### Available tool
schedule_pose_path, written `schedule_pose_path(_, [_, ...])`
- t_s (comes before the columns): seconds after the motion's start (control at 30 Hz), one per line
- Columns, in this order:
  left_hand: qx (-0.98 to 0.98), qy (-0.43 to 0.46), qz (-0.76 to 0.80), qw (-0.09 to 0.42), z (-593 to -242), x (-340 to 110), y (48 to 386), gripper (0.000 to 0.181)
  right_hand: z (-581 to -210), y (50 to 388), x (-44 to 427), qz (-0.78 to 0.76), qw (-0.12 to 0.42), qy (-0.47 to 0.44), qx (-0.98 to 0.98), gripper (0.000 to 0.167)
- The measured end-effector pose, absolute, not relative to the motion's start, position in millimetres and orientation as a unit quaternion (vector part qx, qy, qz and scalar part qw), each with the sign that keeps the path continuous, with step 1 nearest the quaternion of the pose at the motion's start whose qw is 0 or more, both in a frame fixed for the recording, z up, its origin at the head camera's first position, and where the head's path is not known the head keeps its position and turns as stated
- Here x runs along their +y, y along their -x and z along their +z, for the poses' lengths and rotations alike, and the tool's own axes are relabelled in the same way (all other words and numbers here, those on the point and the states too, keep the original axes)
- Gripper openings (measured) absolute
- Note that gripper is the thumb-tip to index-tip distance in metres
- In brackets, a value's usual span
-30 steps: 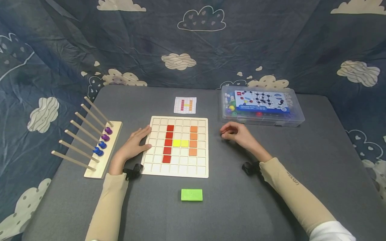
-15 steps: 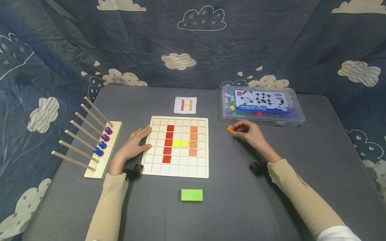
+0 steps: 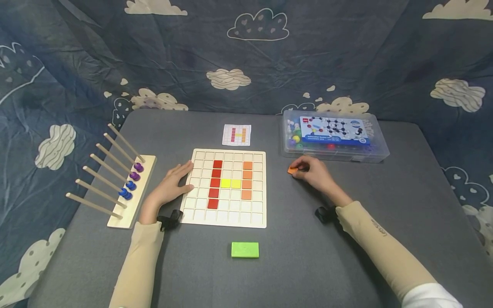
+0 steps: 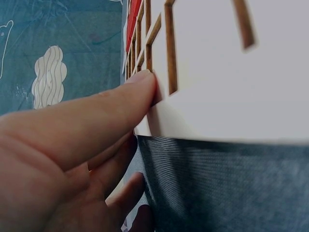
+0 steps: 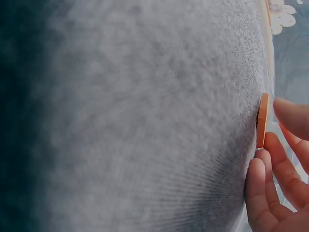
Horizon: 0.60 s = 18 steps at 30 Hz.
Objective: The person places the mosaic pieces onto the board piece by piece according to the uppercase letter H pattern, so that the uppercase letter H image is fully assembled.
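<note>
My left hand (image 3: 169, 188) rests at the left edge of a wooden grid board (image 3: 231, 218), its thumb lying on the rim in the left wrist view. Red tiles (image 3: 214, 182) form one column on the board. Orange tiles (image 3: 247, 184) form a shorter column, with two yellow tiles (image 3: 230, 183) between. Right of the board, my right hand (image 3: 313, 173) has its fingertips at a loose orange square tile (image 3: 292, 170), which appears pinched between thumb and finger. In the right wrist view this tile (image 5: 262, 121) sits at the cloth surface; its far side is hidden.
A small pattern card (image 3: 236, 135) lies behind the board. At the back right is a clear plastic box (image 3: 379, 147) of molecular model parts. A peg stand (image 3: 136, 188) with blue and purple beads stands left of my left hand. A green block (image 3: 245, 250) lies in front.
My right hand first moved right, where the orange tile came into view, then slightly left and nearer along with the tile. My left hand and the board stayed put.
</note>
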State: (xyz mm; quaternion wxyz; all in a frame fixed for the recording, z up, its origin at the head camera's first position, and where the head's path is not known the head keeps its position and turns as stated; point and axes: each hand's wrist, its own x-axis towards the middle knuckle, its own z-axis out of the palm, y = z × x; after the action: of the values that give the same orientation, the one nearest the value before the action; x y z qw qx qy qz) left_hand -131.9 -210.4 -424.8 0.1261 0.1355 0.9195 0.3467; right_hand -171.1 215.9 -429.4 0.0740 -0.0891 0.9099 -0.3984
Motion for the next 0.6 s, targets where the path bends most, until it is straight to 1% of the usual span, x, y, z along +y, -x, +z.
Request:
schedule_pose_path(0.33, [0.920,-0.135,0.346,0.122,-428.6,-210.4,133.6,0.067,-427.7,170.8,209.6,-0.367,0.065,0.128,0.919,0.025])
schedule_pose_path(0.5, [0.920,-0.136,0.347,0.120,-427.2,-210.3,132.8,0.067,-427.2,171.0,207.9,-0.372,0.075,0.137,0.915,0.027])
schedule_pose_path(0.6, [0.920,-0.136,0.347,0.120,-426.3,-210.1,132.4,0.067,-426.4,170.7,207.0,-0.380,0.085,0.140,0.910,0.025])
